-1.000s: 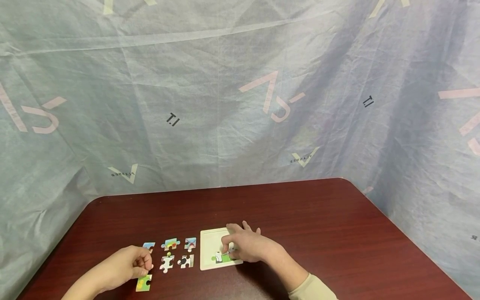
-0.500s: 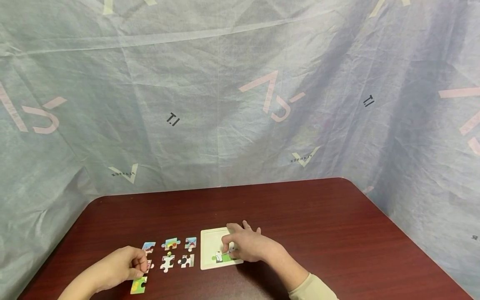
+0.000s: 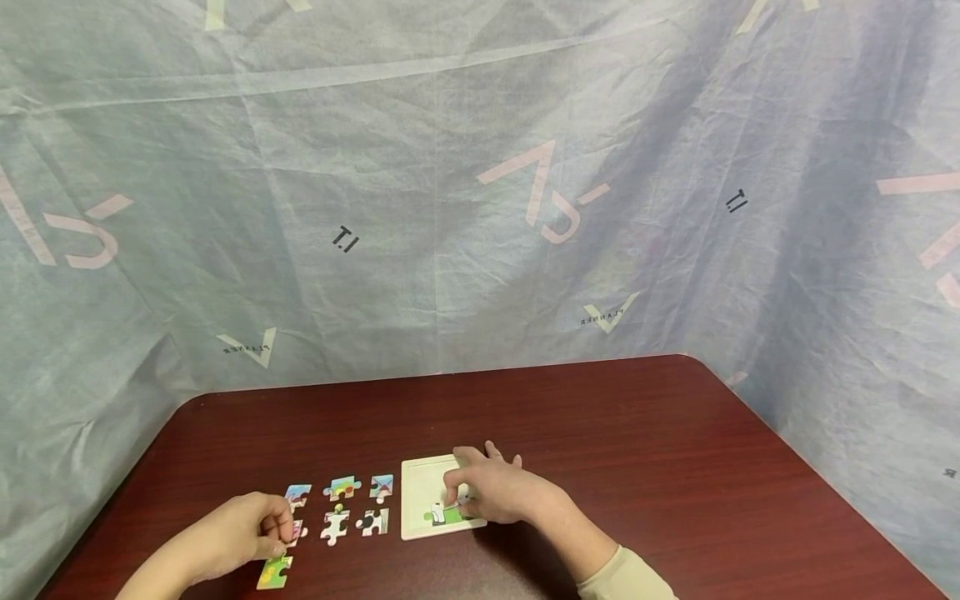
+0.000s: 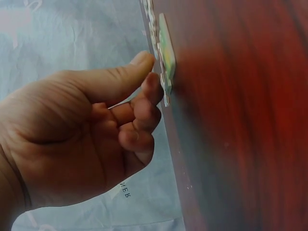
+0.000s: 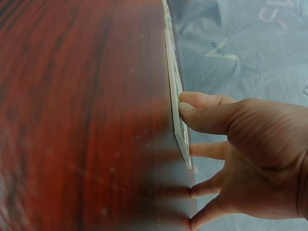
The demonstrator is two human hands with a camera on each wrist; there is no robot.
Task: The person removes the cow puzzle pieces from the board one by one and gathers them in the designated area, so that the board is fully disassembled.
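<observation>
At the table's left, my left hand (image 3: 255,529) has its thumb and curled fingers at the upper edge of a green-and-yellow puzzle piece (image 3: 274,572), pinching it. In the left wrist view the fingertips are right at this piece (image 4: 167,50), which lies slightly tilted. My right hand (image 3: 495,487) is over a cream puzzle tray (image 3: 420,475). Its bent index finger and thumb hold a puzzle piece (image 3: 437,512) in the tray's lower part, beside green picture area partly hidden by the hand. The other fingers spread past the tray's right side (image 5: 207,187).
Left of the tray lie loose puzzle pieces in rows: a blue-and-red one (image 3: 381,486), a yellow one (image 3: 342,487), a black-and-white one (image 3: 372,522) and a white one (image 3: 334,527). More pieces (image 3: 297,493) lie beside my left hand. Grey cloth (image 3: 450,208) hangs behind the dark red table (image 3: 600,433).
My left hand has moved a little left and toward me, and the green-and-yellow piece has slid and turned slightly with it, uncovering a pink-and-white piece. My right hand has kept its place.
</observation>
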